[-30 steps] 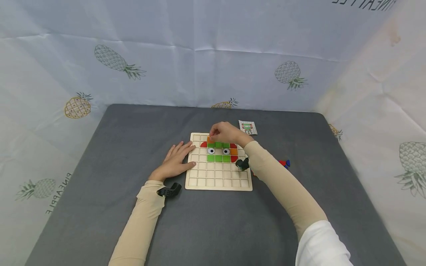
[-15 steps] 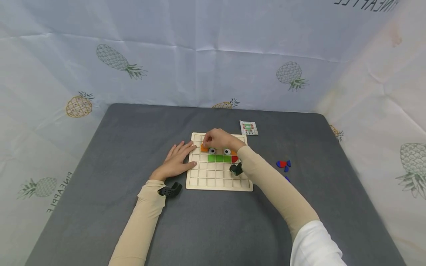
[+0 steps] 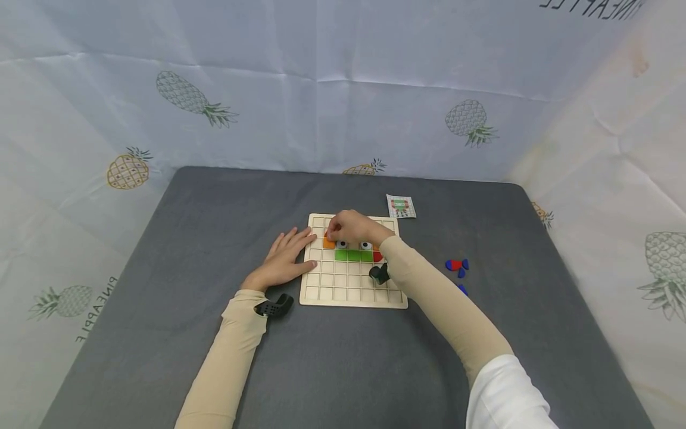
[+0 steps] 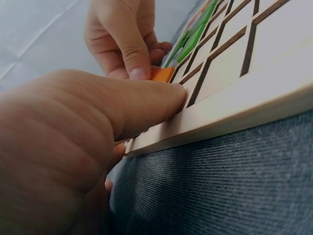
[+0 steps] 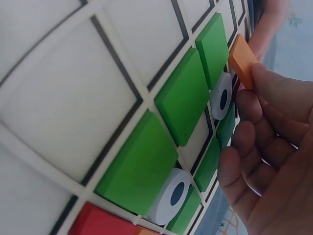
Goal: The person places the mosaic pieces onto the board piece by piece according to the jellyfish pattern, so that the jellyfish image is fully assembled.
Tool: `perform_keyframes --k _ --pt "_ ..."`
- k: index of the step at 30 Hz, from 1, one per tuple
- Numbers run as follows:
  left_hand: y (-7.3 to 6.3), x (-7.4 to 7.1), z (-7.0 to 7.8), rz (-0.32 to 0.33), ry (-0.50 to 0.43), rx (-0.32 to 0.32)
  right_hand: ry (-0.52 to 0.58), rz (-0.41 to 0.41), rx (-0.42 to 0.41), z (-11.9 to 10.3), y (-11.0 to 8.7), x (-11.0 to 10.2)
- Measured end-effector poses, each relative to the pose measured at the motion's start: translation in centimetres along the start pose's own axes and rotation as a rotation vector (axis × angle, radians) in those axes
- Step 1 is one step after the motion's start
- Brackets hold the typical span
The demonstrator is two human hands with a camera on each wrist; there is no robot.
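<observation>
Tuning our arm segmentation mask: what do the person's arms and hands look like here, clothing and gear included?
Left hand and right hand: bare, no gloves. Plain beige left sleeve and matching right sleeve cover the forearms. A white garment sleeve overlaps at upper right. Small black left wrist unit and right wrist unit; no cables visible.

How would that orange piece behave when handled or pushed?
Likely stiff: the orange piece looks flat and unbent in the right hand. Probably light, being small and thin. Flat-faced and straight-edged, it should slide rather than roll.
</observation>
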State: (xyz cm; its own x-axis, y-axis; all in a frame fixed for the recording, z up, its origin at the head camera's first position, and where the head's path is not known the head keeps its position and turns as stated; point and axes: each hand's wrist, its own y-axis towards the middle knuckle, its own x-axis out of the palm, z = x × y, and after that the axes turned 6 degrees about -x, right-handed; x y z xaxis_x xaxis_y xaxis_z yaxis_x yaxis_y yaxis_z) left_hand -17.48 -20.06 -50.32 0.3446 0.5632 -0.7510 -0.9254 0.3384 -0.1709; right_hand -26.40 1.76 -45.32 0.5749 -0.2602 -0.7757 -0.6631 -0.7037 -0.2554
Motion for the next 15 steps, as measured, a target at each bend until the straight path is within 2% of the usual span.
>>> perform_keyframes --k 15 --pt "-0.07 -0.04 -0.02 0.003 0.011 0.005 -0.130 -0.005 0.031 -0.48 0.13 0.30"
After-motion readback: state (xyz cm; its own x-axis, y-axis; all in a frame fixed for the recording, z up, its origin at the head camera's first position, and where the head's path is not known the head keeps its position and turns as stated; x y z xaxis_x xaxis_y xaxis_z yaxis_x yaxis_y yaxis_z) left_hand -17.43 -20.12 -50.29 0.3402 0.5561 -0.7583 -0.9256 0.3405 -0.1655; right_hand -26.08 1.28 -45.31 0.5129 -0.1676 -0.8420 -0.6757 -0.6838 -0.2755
